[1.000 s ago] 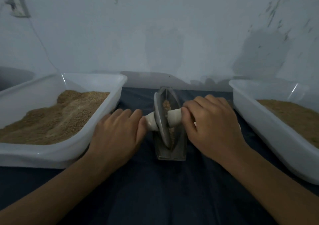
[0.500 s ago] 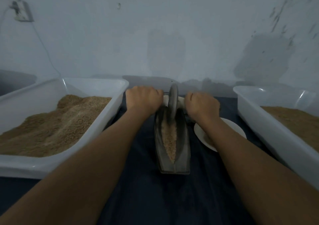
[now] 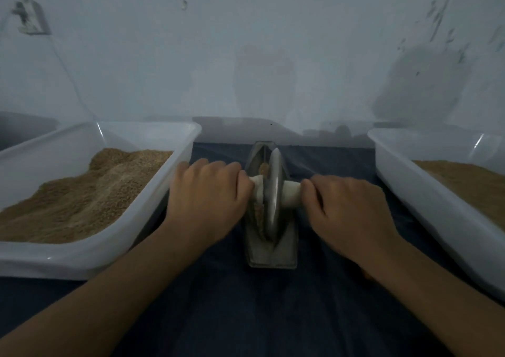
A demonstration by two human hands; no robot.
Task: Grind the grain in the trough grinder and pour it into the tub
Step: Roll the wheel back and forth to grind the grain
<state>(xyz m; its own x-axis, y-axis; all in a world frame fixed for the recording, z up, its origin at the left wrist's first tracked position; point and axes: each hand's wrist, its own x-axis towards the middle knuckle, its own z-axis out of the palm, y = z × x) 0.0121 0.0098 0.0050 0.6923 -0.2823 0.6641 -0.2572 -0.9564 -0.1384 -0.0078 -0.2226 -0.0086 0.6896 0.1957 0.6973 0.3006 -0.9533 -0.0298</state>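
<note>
So the biggest thing here is the pale wall (image 3: 273,55) at the back, scuffed and stained on the right, with one small fixture (image 3: 28,17) up in the left corner and a thin wire hanging down from it. Below that is one table (image 3: 246,315) covered in dark blue cloth.

Two white plastic tubs sit on it. The left tub (image 3: 114,252) is heaped with tan grain (image 3: 82,195), piled higher toward the back. The right tub (image 3: 426,211) runs off the edge of the picture and holds a flatter layer of the same stuff (image 3: 470,181); can't tell how full it really is.

Two bare forearms come in from the bottom corners. Dead center between the tubs is one metal trough grinder (image 3: 273,252), a narrow boat-shaped channel pointing away from the camera. One metal wheel (image 3: 274,192) stands upright in it, around the middle of the trough, with a pale handle (image 3: 292,196) sticking out each side.

The left hand (image 3: 207,200) is wrapped round the left end of the handle, fingers curled over it, knuckles up. The right hand (image 3: 352,209) grips the right end the same way.

A bit of grain (image 3: 259,217) shows inside the trough, beside the wheel and just behind it.
</note>
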